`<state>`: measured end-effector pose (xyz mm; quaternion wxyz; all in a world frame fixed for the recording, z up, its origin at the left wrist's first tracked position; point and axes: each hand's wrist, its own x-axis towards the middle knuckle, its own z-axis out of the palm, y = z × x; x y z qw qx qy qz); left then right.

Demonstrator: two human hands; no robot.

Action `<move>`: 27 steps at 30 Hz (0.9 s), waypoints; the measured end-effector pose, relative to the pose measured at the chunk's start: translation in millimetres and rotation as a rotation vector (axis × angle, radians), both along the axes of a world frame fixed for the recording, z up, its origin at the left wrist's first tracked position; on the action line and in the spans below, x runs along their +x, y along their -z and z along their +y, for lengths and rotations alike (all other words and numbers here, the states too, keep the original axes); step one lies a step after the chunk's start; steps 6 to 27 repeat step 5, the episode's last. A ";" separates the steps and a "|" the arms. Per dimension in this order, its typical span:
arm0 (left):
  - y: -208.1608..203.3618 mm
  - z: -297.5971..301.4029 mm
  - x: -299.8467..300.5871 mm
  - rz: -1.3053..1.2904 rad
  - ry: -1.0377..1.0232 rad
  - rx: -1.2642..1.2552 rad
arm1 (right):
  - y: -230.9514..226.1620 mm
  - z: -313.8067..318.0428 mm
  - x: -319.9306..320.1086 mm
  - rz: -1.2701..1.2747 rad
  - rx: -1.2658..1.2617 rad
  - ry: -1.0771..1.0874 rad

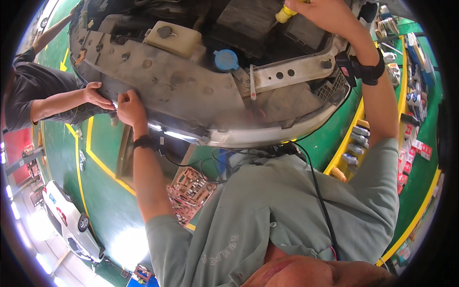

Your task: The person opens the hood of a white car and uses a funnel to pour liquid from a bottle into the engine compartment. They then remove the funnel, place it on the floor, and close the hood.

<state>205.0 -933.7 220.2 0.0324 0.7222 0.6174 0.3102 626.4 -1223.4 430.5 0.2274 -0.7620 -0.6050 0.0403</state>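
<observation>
A car's open engine bay lies in front of me, its front edge covered by a dusty grey plastic panel. At the panel's front left edge is my left hand, its fingers curled together in a pinch; what is between them, if anything, is hidden. My right hand reaches over the far right of the bay, closed round a short yellow tool handle. The tool's working end does not show clearly. Near my right hand is a dark box-shaped part. A lit headlamp strip glows below the panel.
A co-worker's hand rests on the bay's left edge, close to mine. Around are a blue cap, a pale reservoir, and a metal bracket. A tool case lies below; a yellow-edged shelf stands right.
</observation>
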 end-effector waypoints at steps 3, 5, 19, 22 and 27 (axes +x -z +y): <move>2.1 1.9 3.1 0.007 -0.005 -0.017 | -4.2 30.1 -10.2 0.063 0.085 0.105; 4.6 4.5 0.6 0.022 -0.014 -0.027 | -2.6 49.9 -7.3 0.035 0.091 0.130; 4.6 4.5 0.6 0.022 -0.014 -0.027 | -2.6 49.9 -7.3 0.035 0.091 0.130; 4.6 4.5 0.6 0.022 -0.014 -0.027 | -2.6 49.9 -7.3 0.035 0.091 0.130; 4.6 4.5 0.6 0.022 -0.014 -0.027 | -2.6 49.9 -7.3 0.035 0.091 0.130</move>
